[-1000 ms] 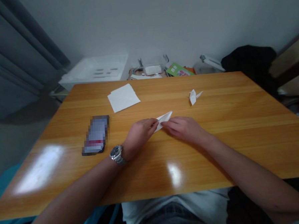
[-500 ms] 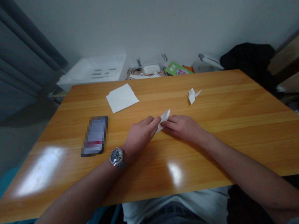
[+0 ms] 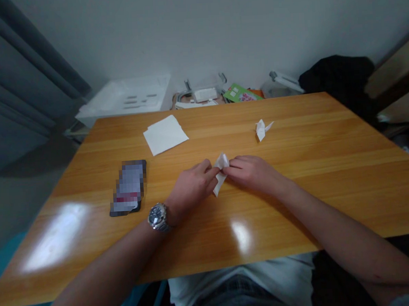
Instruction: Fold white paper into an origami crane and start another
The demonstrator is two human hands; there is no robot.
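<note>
A small folded white paper piece (image 3: 220,176) is pinched between both hands over the middle of the wooden table (image 3: 296,198). My left hand (image 3: 192,188), with a metal watch on its wrist, grips the paper's left side with closed fingers. My right hand (image 3: 251,171) pinches its right side. The paper stands narrow and tilted, one tip pointing down toward me.
A finished folded paper figure (image 3: 262,129) lies at the far right. A flat white paper sheet (image 3: 164,134) lies at the far left, and a phone (image 3: 129,187) rests left of my hands. White boxes and clutter sit behind the table, dark cloth at the back right.
The paper piece has been turned and folded from a long flat shape pointing away to a shorter, more upright one. Both hands stayed together at the same spot.
</note>
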